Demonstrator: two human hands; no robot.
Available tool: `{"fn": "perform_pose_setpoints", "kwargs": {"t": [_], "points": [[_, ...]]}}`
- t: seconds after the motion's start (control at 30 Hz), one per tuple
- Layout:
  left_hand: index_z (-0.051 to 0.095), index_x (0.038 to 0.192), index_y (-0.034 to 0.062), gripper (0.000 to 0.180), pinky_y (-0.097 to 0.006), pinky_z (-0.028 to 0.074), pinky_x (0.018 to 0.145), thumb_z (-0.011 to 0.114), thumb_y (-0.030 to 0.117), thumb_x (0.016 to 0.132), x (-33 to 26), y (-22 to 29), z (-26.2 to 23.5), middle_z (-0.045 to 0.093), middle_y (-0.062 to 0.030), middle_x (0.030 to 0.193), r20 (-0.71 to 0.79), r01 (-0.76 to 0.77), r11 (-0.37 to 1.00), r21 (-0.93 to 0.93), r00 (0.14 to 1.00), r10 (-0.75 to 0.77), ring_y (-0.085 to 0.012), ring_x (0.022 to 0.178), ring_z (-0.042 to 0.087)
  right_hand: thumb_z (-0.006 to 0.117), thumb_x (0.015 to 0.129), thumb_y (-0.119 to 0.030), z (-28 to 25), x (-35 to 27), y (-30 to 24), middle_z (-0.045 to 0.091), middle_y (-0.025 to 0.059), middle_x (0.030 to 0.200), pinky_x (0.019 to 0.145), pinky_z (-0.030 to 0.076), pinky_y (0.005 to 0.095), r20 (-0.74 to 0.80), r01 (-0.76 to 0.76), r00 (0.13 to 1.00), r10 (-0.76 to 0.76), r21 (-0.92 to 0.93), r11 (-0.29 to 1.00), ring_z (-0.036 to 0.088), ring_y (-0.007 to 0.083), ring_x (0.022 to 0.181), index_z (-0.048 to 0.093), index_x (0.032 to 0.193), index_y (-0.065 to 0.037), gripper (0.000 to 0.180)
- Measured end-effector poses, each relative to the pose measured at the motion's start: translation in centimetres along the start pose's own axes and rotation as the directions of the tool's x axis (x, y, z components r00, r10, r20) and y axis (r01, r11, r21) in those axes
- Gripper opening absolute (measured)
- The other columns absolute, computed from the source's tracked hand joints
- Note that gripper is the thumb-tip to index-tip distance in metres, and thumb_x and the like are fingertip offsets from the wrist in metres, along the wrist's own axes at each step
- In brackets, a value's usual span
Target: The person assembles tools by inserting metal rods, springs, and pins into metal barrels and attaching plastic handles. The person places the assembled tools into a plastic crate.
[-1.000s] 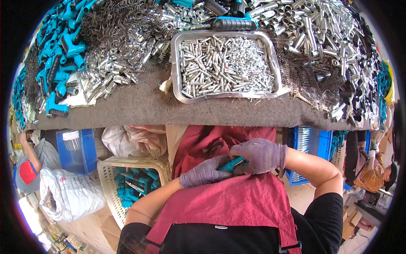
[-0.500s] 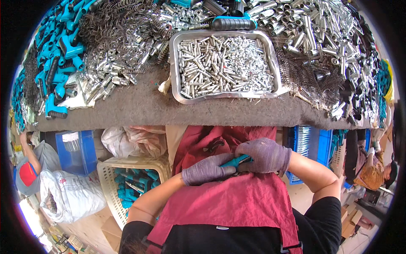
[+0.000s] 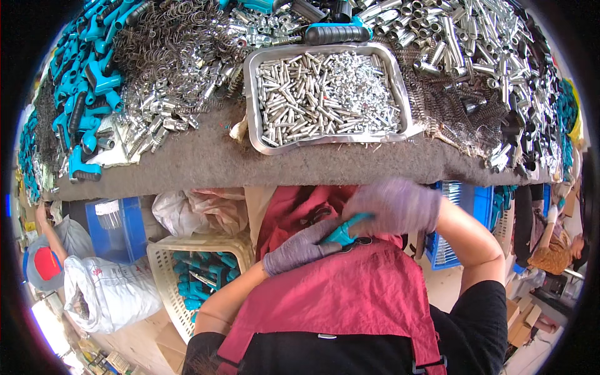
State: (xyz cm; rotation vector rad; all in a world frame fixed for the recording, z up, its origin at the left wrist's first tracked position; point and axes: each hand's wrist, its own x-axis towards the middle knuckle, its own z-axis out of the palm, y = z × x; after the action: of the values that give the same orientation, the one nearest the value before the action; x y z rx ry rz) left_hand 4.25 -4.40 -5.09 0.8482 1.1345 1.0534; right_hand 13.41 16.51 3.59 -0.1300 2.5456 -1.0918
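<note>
My left hand [image 3: 299,247], in a purple knit glove, is closed round a teal tool body with a black grip [image 3: 344,232], held low in front of the red apron [image 3: 331,290]. The grip end lies partly under my fingers. My right hand [image 3: 395,208], gloved alike, is at the tool's upper right end and smeared by motion. Whether it touches the tool, or has anything in its fingers, I cannot make out. Beyond both hands, on the bench, a metal tray [image 3: 251,94] contains small metal pins and tiny silvery parts.
Grey cloth covers the bench [image 3: 206,164]. Coiled springs [image 3: 156,47], teal pistol-shaped bodies [image 3: 103,81] and metal tubes [image 3: 456,47] are heaped there. Below left stand a cream crate [image 3: 164,275], a blue bin [image 3: 128,231] and a white sack [image 3: 119,290]. Other people sit at both sides.
My right hand has moved up and outward from the teal tool body, baring more of it. My left hand has kept its hold. The view has shifted slightly.
</note>
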Motion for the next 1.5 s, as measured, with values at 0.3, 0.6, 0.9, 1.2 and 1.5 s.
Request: {"fn": "perform_pose_setpoints", "kwargs": {"t": [0.3,0.6,0.9,1.2,1.5], "points": [[0.047,0.119,0.0002,0.041,-0.030,0.044,0.086,0.056,0.025,0.088,-0.5,1.3,0.0,0.053,-0.0079,0.108,-0.019,0.022,0.985,-0.174,1.000,-0.025,-0.0149,0.101,0.053,0.056,0.080,-0.018,-6.7,4.4,3.7,0.060,0.0063,0.093,0.071,0.050,0.0373,-0.468,-0.289,0.879,-0.091,-0.676,0.678,0.060,0.0265,0.082,0.063,0.099,-0.013,0.021],[0.048,0.116,0.0008,0.039,-0.029,0.044,0.086,0.058,0.025,0.086,-0.9,0.5,-0.6,0.054,-0.0075,0.106,-0.055,-0.032,0.980,-0.198,0.998,0.022,-0.0161,0.096,0.056,0.065,0.076,-0.016,-7.1,2.4,1.0,0.060,0.0095,0.084,0.068,0.048,0.0351,-0.780,-0.354,0.598,-0.187,-0.466,0.811,0.059,0.0264,0.077,0.067,0.084,-0.008,0.011],[0.045,0.120,0.0004,0.040,-0.029,0.044,0.087,0.056,0.022,0.088,-0.6,1.9,-0.9,0.053,-0.0075,0.107,0.017,-0.006,0.989,-0.148,1.000,0.008,-0.0150,0.098,0.054,0.069,0.072,-0.020,-3.6,5.1,-0.7,0.058,0.0082,0.083,0.067,0.046,0.0370,-0.702,-0.310,0.697,-0.146,-0.478,0.822,0.057,0.0264,0.076,0.065,0.076,-0.007,0.015],[0.040,0.124,0.0005,0.046,-0.029,0.040,0.091,0.054,0.026,0.089,-1.5,0.7,-0.5,0.051,-0.0068,0.111,0.011,-0.022,0.969,-0.246,1.000,0.026,-0.0137,0.103,0.050,0.066,0.067,-0.009,-1.8,4.5,-1.2,0.056,0.0067,0.081,0.071,0.043,0.0390,-0.666,-0.195,0.718,-0.203,-0.472,0.860,0.054,0.0271,0.079,0.059,0.071,-0.007,0.008],[0.044,0.119,0.0004,0.040,-0.029,0.043,0.088,0.056,0.023,0.087,-0.6,0.1,-1.0,0.053,-0.0079,0.108,-0.020,-0.059,0.929,-0.366,0.998,0.055,-0.0154,0.099,0.054,0.058,0.074,-0.002,-5.3,-0.5,0.5,0.057,0.0142,0.096,0.078,0.046,0.0380,-0.847,-0.466,0.529,-0.049,-0.339,0.817,0.055,0.0325,0.089,0.061,0.104,-0.007,0.030]]}}
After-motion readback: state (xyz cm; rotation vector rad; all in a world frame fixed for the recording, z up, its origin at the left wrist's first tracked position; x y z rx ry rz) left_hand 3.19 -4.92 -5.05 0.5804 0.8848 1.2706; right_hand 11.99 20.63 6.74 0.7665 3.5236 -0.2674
